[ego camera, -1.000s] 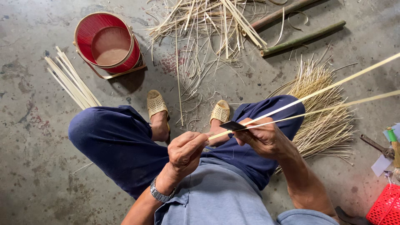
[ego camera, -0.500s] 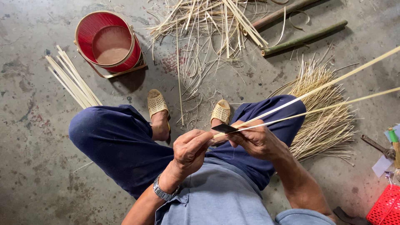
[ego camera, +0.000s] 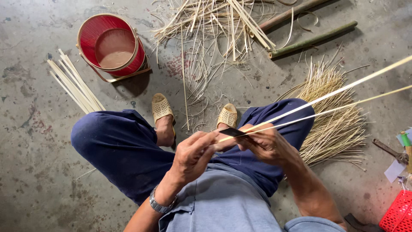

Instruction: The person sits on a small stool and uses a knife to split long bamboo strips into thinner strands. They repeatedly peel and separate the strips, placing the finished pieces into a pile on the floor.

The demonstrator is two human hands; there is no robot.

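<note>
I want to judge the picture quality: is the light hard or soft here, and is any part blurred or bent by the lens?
Head view: soft, even light; the red basket casts only a faint shadow at its base. No glare on the concrete floor. The left hand, right hand and bamboo strip look sharp. No clear lens bending.

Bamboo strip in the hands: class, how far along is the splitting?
Done: a pile of thin slivers and a bundle of flat strips. In hand: left hand and right hand part one strip at a dark blade. Left: two whole bamboo poles.
</note>
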